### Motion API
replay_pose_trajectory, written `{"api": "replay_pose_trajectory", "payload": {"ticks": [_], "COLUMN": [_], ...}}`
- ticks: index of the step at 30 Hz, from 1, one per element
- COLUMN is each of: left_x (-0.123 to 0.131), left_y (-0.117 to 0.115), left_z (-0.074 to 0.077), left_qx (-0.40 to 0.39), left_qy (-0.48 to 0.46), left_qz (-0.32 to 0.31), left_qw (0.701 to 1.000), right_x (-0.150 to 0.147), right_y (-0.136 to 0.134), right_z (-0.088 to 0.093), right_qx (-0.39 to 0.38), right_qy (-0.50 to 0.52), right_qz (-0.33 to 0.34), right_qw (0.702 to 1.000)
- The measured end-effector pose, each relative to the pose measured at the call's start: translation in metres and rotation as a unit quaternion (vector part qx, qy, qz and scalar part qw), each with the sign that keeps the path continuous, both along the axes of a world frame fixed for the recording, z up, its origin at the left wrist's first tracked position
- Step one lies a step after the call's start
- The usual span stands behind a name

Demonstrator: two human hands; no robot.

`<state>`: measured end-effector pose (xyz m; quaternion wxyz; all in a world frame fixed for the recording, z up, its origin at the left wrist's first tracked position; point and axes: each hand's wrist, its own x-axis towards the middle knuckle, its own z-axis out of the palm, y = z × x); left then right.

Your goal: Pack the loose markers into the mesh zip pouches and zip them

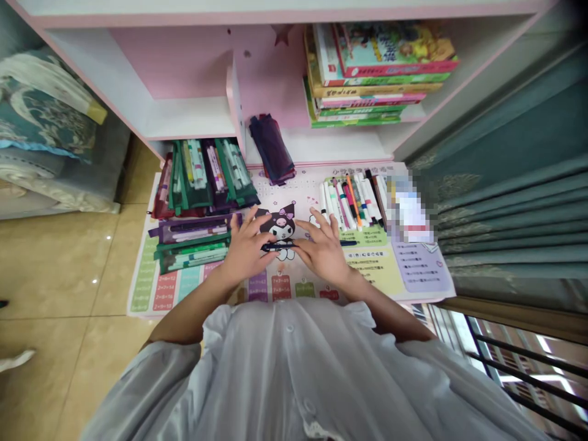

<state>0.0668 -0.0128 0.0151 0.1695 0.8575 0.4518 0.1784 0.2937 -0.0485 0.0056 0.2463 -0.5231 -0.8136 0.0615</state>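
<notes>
Just above the lower edge of a printed desk mat (372, 269), the left hand (248, 250) and the right hand (324, 252) meet over a dark pen (278, 247) lying crosswise, its tip showing past the right hand. Both hands have their fingers spread, not clenched, with the thumbs against the pen, though whether either hand is gripping it is impossible to tell. Right above the pen sits a cartoon figure (275, 223) with a pink bow, printed on the mat, and rows of times tables run along the mat's lower part. Just left of the left hand lie zipped pencil cases (193, 242) in green and purple, with more stacked behind them, packed with markers (202, 177). Beyond the right hand, loose markers (351, 202) lie side by side, next to a blurred object (411, 214). A dark mesh pouch (271, 150) lies at the foot of a pink-and-white shelf (184, 116), which holds a stack of books (381, 73). White sleeves (294, 361) fill the foreground, a teal curtain (509, 208) hangs to the right, and bedding (46, 116) sits left, above a tiled floor (59, 263).
</notes>
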Motion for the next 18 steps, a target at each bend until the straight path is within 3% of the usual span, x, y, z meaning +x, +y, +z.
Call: {"api": "replay_pose_trajectory", "payload": {"ticks": [4, 10, 18], "left_x": [-0.013, -0.021, -0.013], "left_y": [0.008, 0.014, 0.012], "left_z": [0.004, 0.002, 0.003], "left_qx": [0.000, -0.023, -0.045], "left_qy": [0.002, -0.003, 0.001], "left_qz": [0.044, 0.041, 0.025], "left_qw": [0.999, 0.999, 0.999], "right_x": [0.007, 0.007, -0.031], "right_y": [0.003, 0.011, 0.020], "right_z": [-0.002, 0.002, 0.014], "right_qx": [0.012, -0.010, -0.005], "right_qy": [-0.010, -0.014, -0.010], "right_qz": [-0.011, -0.004, 0.059], "right_qw": [1.000, 1.000, 0.998]}}
